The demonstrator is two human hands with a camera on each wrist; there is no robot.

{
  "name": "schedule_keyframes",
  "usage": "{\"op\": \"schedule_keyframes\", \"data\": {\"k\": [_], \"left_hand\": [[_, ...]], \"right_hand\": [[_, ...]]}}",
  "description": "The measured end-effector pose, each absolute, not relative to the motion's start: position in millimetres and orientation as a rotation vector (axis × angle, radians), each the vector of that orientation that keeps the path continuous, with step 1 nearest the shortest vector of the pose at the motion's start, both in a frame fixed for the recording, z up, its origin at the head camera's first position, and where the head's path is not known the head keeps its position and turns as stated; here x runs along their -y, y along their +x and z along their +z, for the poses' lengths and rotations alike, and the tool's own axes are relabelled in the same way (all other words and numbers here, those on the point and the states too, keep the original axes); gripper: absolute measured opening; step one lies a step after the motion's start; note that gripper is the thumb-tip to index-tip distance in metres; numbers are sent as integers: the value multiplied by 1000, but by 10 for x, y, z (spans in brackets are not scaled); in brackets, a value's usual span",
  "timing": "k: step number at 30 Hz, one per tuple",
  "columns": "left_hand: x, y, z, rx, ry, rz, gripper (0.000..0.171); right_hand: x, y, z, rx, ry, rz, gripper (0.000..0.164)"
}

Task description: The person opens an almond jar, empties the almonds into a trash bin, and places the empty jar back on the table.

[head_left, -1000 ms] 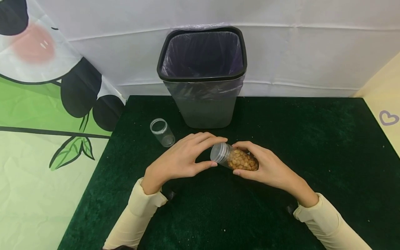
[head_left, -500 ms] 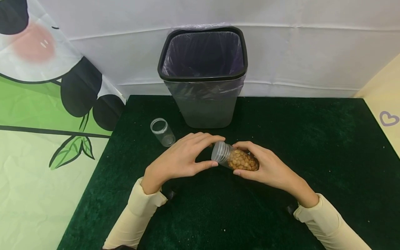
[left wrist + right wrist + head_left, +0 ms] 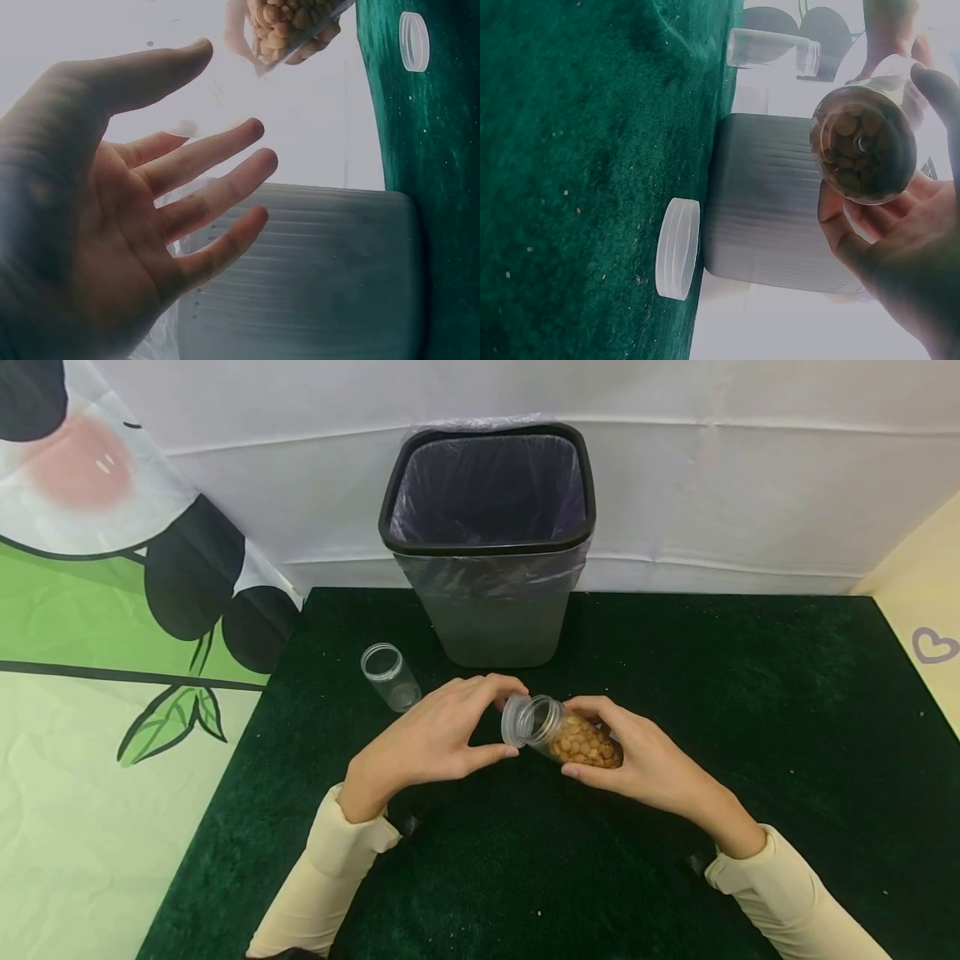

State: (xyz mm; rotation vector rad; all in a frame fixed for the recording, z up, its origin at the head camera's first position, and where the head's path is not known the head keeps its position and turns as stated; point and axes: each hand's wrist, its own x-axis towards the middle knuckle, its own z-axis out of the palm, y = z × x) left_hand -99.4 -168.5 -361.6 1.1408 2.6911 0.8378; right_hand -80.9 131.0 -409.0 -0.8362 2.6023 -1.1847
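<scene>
My left hand (image 3: 435, 739) pinches a clear screw lid (image 3: 512, 721) between thumb and fingers, just off the mouth of a clear jar. My right hand (image 3: 645, 756) grips that jar (image 3: 547, 720) round its body, tilted with its mouth toward the left hand. Tan nuts or beans (image 3: 581, 742) fill its lower part. In the right wrist view, the jar's round base (image 3: 864, 146) faces the camera. The pinched lid is mostly washed out by glare in the left wrist view, where the left hand's (image 3: 142, 202) fingers are spread.
A second clear jar (image 3: 390, 678), without a lid, stands left of the hands. Behind them is a grey bin (image 3: 502, 618) with a plastic liner. Another, whitish lid (image 3: 677, 249) is on the green cloth (image 3: 735, 693), hidden from the head view.
The left hand has drawn the lid off the jar leftward, so the jar's open mouth now shows. The right hand has stayed almost still with the jar.
</scene>
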Motion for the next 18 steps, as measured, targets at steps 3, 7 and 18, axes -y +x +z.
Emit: {"op": "schedule_keyframes", "data": {"k": [3,7,18], "left_hand": [[1689,-1029,-3639,-2643,1146,891,60],[1698,-1092,-3693,-2568,1131,957,61],[1739,-1321,-4099,-2499,1142,931,59]], "right_hand": [[-1309,-808,-4084,-2600,-829,-1186,71],[-1313,-806,-4079,-2608,-829,-1180,71],[-1326,-809,-4066,-2604,-830,-1181,72]]}}
